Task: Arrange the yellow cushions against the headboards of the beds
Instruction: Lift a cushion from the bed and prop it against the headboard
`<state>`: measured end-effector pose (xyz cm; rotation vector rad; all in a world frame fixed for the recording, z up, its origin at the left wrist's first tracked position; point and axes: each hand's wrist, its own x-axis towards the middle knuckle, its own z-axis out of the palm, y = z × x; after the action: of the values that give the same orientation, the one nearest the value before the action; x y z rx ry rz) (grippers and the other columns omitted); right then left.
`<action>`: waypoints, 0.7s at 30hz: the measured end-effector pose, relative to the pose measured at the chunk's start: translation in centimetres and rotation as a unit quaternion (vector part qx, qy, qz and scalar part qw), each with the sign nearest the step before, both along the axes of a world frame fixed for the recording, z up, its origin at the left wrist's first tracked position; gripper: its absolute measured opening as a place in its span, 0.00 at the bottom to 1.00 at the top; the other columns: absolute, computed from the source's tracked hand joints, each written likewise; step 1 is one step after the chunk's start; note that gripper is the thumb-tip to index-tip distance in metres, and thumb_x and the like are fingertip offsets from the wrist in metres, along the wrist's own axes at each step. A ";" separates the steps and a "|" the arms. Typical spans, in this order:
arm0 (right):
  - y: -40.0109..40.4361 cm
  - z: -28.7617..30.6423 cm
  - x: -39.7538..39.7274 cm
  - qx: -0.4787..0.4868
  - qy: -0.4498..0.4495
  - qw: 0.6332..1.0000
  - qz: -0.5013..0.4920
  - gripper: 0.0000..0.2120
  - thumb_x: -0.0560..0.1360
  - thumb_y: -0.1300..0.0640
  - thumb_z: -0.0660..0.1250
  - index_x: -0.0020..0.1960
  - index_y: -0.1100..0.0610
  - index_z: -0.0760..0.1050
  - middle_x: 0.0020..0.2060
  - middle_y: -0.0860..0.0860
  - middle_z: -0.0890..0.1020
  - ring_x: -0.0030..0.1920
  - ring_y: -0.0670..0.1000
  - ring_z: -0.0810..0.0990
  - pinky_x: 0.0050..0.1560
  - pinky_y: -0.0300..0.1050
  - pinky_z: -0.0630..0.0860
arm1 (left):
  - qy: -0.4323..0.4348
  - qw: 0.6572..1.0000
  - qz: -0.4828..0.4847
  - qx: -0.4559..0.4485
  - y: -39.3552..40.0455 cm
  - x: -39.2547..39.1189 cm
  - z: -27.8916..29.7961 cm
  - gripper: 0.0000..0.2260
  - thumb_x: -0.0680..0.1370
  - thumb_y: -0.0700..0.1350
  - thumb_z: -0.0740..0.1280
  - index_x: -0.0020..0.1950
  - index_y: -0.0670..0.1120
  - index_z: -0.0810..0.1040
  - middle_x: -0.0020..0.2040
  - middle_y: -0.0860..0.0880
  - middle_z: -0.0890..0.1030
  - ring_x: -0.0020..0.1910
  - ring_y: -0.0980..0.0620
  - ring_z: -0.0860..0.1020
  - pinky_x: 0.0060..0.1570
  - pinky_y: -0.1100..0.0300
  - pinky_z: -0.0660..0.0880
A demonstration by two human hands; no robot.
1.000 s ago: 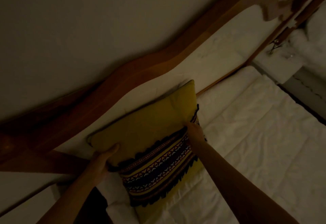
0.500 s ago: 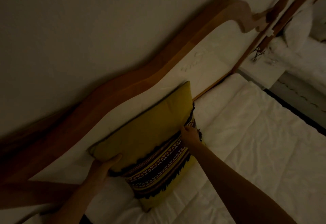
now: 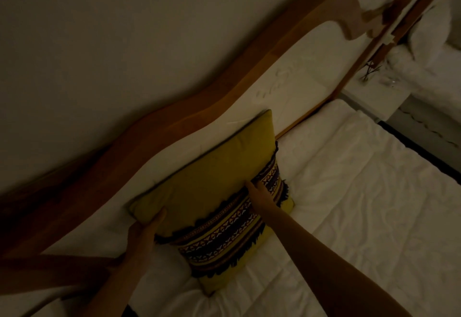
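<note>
Yellow cushion (image 3: pixel 214 179), with a dark patterned band across its lower half, stands on the white bedding (image 3: pixel 361 204) and leans back on the pale padded panel of the headboard (image 3: pixel 287 74), below the curved wooden frame. I read the left hand (image 3: pixel 143 232) as gripping the cushion's corner farthest along the headboard from the side table, thumb on the front face. The right hand (image 3: pixel 259 192) presses on the patterned band near the opposite edge; in this dim light I cannot tell whether its fingers are curled or flat.

Risk, as I judge it: the cushion sits turned relative to the headboard, one corner raised and one pointing down the mattress. If both hands let go now, it could slump forward off the panel or roll onto its face. Uneven pressure from the right hand could also twist it further askew. A second bed (image 3: pixel 429 49) beyond the headboard's far end looks unattended.
</note>
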<state>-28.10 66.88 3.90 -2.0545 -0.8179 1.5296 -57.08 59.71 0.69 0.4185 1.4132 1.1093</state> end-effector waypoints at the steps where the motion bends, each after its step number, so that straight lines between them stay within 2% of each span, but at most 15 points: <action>1: -0.6 0.2 0.1 -0.005 -0.003 1.000 0.026 0.30 0.83 0.42 0.55 0.79 0.56 0.56 0.70 0.59 0.71 0.66 0.65 0.74 0.62 0.64 0.76 | 0.001 1.000 0.005 0.004 -0.1 0.1 0.1 0.21 0.71 0.50 0.76 0.62 0.46 0.82 0.60 0.45 0.84 0.60 0.43 0.81 0.64 0.44 0.76; 3: -1.8 0.8 0.4 -0.021 0.017 0.999 0.038 0.29 0.83 0.43 0.55 0.79 0.56 0.56 0.73 0.58 0.68 0.69 0.63 0.71 0.65 0.64 0.74 | 0.008 1.000 0.007 0.003 -0.2 0.2 0.5 0.22 0.73 0.48 0.76 0.65 0.43 0.80 0.62 0.43 0.83 0.61 0.42 0.80 0.66 0.41 0.74; 5: -2.7 1.4 0.6 -0.038 0.056 0.997 0.027 0.28 0.83 0.44 0.57 0.78 0.54 0.57 0.76 0.56 0.63 0.73 0.61 0.67 0.67 0.63 0.72 | 0.020 1.000 0.009 0.000 -0.5 0.4 0.9 0.21 0.74 0.49 0.76 0.65 0.44 0.80 0.62 0.44 0.83 0.61 0.42 0.80 0.66 0.42 0.74; 11: -4.6 2.0 0.3 -0.043 0.057 0.994 0.084 0.26 0.81 0.42 0.59 0.76 0.49 0.60 0.75 0.54 0.65 0.71 0.59 0.69 0.59 0.55 0.78 | 0.066 0.995 0.075 -0.009 -2.3 0.1 0.9 0.09 0.72 0.51 0.77 0.50 0.50 0.84 0.53 0.47 0.85 0.52 0.47 0.82 0.52 0.51 0.78; 13: -5.3 1.7 0.1 -0.056 0.051 0.992 0.105 0.28 0.81 0.41 0.59 0.77 0.48 0.58 0.76 0.54 0.64 0.71 0.59 0.69 0.58 0.55 0.78 | 0.060 0.996 0.059 -0.026 -2.3 -0.7 0.6 0.15 0.73 0.51 0.76 0.57 0.46 0.83 0.58 0.45 0.83 0.55 0.45 0.81 0.59 0.47 0.76; 15: -5.9 1.3 0.0 -0.073 0.052 0.991 0.097 0.30 0.81 0.42 0.60 0.79 0.47 0.55 0.77 0.53 0.62 0.72 0.59 0.68 0.61 0.58 0.79 | 0.058 0.998 0.005 -0.035 -2.1 -1.3 0.7 0.23 0.74 0.51 0.76 0.67 0.46 0.78 0.62 0.46 0.81 0.60 0.44 0.78 0.63 0.49 0.74; 18: -7.1 0.8 -0.7 -0.092 0.063 0.991 0.070 0.31 0.81 0.42 0.59 0.80 0.46 0.52 0.78 0.53 0.60 0.73 0.60 0.68 0.61 0.59 0.79 | 0.057 0.997 -0.057 -0.021 -1.8 -2.1 1.5 0.25 0.71 0.51 0.78 0.66 0.53 0.78 0.60 0.51 0.82 0.59 0.48 0.80 0.55 0.54 0.76; 21: -8.0 0.7 -1.3 -0.094 0.055 0.992 0.061 0.30 0.81 0.42 0.58 0.80 0.47 0.53 0.78 0.55 0.61 0.72 0.60 0.69 0.60 0.57 0.79 | 0.068 0.995 -0.067 -0.007 -1.9 -2.7 2.4 0.24 0.66 0.51 0.80 0.60 0.57 0.79 0.55 0.55 0.84 0.53 0.54 0.82 0.44 0.61 0.80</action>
<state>-29.44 58.85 4.60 -2.0602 -0.7984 1.8322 -59.74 57.82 3.11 0.5795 1.4880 0.9780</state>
